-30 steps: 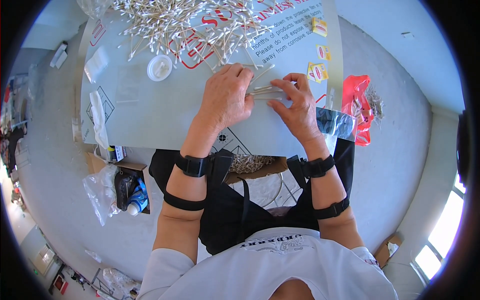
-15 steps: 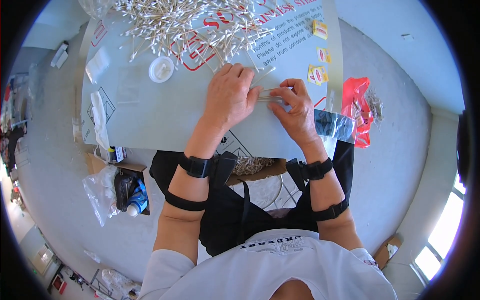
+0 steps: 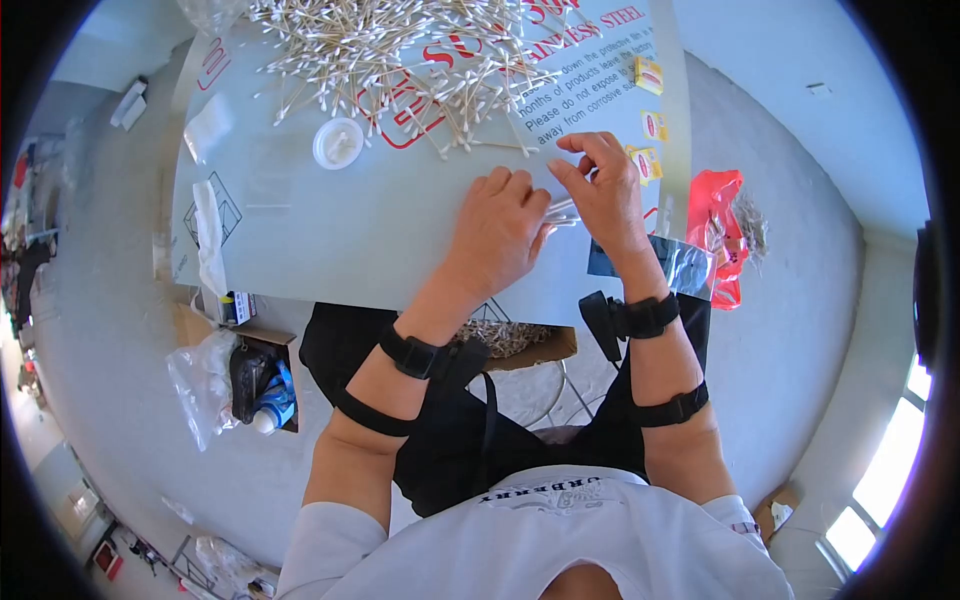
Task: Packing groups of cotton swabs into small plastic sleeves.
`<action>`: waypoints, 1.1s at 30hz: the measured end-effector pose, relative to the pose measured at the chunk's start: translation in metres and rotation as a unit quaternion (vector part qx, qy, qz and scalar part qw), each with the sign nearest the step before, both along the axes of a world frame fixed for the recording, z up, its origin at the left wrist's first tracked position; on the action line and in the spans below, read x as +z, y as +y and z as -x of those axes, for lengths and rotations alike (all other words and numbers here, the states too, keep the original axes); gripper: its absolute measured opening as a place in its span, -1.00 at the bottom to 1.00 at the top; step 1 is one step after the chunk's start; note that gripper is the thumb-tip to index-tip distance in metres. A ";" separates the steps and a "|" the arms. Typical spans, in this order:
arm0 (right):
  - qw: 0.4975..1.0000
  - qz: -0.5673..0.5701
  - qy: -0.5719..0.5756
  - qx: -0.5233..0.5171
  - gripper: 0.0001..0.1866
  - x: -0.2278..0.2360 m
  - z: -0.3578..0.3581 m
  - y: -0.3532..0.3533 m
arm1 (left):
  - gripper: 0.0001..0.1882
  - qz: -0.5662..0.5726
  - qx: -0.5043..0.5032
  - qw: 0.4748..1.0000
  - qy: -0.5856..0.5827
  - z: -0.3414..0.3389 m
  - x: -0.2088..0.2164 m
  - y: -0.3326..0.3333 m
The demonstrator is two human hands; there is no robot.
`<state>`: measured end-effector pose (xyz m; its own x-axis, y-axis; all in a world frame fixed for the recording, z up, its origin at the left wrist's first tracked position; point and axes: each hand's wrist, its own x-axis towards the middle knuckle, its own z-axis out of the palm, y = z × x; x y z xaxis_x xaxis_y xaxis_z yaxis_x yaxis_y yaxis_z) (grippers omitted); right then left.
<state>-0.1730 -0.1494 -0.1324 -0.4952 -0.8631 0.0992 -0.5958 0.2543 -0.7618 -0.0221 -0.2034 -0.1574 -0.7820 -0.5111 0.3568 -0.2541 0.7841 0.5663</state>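
Left hand [image 3: 503, 230], one: grip closed around one swab bundle [image 3: 564, 212], individual swabs uncountable to me, toward the surface's [image 3: 380, 235] near edge, right of centre. Long axis: roughly left to right, free ends toward the right hand [image 3: 607, 192], one, grip released, fingertips on the bundle's far-edge side. Swab heap [image 3: 400, 60], one, far edge. White round dish [image 3: 338, 144], one. Yellow packets [image 3: 648, 75], right edge: I count at least three.
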 end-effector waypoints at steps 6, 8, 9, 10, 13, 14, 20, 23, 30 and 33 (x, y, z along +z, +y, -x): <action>0.997 -0.016 0.042 0.062 -0.77 -0.010 0.000 -0.028 | -0.75 0.018 -0.045 0.999 -0.024 -0.001 -0.003 0.006; 0.996 -0.021 0.061 0.066 -0.79 -0.016 0.001 -0.033 | -0.76 -0.011 -0.058 0.998 0.025 -0.003 -0.001 0.004; 0.994 -0.027 0.080 0.069 -0.82 -0.019 0.001 -0.034 | -0.76 -0.011 -0.057 0.998 0.024 -0.004 0.002 0.001; 0.994 -0.027 0.080 0.069 -0.82 -0.021 0.003 -0.034 | -0.77 -0.027 -0.047 0.999 0.010 -0.005 0.005 -0.004; 0.994 -0.021 0.083 0.064 -0.86 -0.025 0.010 -0.026 | -0.77 -0.043 0.017 0.999 0.001 -0.015 0.004 -0.021; 0.996 -0.019 0.074 0.051 -0.88 -0.025 0.011 -0.020 | -0.76 -0.043 0.069 0.997 0.008 -0.018 0.002 -0.028; 0.998 -0.006 0.033 0.054 -0.89 -0.020 0.010 0.009 | -0.69 0.025 0.182 0.983 0.022 -0.020 -0.005 -0.057; 0.997 -0.021 0.016 0.078 -0.89 -0.014 0.007 0.016 | -0.64 0.048 0.194 0.980 0.020 -0.014 -0.006 -0.063; 0.994 -0.040 0.032 0.092 -0.83 -0.003 0.010 -0.011 | -0.74 0.059 0.205 0.976 0.034 -0.005 -0.012 -0.069; 0.995 -0.002 0.017 0.095 -0.78 0.002 0.010 -0.032 | -0.78 0.032 0.209 0.977 0.032 -0.006 -0.012 -0.069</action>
